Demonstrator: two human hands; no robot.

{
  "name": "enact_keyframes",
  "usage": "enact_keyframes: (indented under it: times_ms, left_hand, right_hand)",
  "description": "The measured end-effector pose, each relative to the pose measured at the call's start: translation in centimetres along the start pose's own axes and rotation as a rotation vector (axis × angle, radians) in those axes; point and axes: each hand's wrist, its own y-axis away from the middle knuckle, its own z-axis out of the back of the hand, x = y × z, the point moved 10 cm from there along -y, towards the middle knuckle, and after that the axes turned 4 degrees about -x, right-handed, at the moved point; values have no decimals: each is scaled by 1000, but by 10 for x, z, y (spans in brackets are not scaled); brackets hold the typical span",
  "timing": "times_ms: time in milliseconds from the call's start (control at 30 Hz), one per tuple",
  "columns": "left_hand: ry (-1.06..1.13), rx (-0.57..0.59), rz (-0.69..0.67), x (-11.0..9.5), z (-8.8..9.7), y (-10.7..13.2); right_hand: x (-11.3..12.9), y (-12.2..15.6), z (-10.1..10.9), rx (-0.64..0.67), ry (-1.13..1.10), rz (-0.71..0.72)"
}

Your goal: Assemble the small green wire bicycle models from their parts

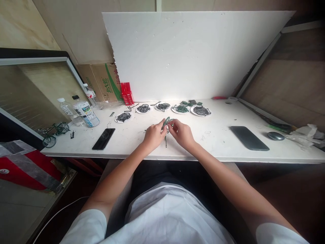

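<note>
Both my hands meet over the middle of the white table (pixel 218 135). My left hand (pixel 153 134) and my right hand (pixel 182 133) are closed round a small green model part (pixel 166 122), which looks like a bicycle frame piece with a wheel. A thin dark rod (pixel 166 141) lies on the table just under my hands. Behind them stand several white plates with small parts: black ones (pixel 123 117) (pixel 143 108) (pixel 163 106), green ones (pixel 180 109) and black wheels (pixel 201 110).
A finished green toy bicycle (pixel 54 133) stands at the left edge, beside water bottles (pixel 85 112). A black phone (pixel 104 138) lies left, another phone (pixel 249 138) and a mouse (pixel 275 136) right. A red box (pixel 127 93) and a white board (pixel 188 54) are behind.
</note>
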Motion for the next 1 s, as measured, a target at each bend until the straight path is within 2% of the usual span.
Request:
enact_keyframes:
  times_ms: [67, 133, 300, 533, 800, 1000]
  left_hand:
    - [73, -11, 6, -1, 2, 1]
    - [131, -17, 15, 0, 2, 1]
    - [216, -33, 22, 0, 2, 1]
    - [237, -46, 23, -1, 3, 2]
    - [179, -57, 4, -3, 1, 2]
    - [113, -50, -10, -2, -5, 3]
  right_hand:
    - [11, 3, 1, -26, 260, 185]
    - [15, 6, -2, -29, 390, 286]
    - [17, 7, -3, -39, 461, 344]
    - [11, 4, 0, -67, 403, 285]
    - [-2, 5, -2, -22, 101, 56]
    - [-7, 5, -3, -6, 10, -46]
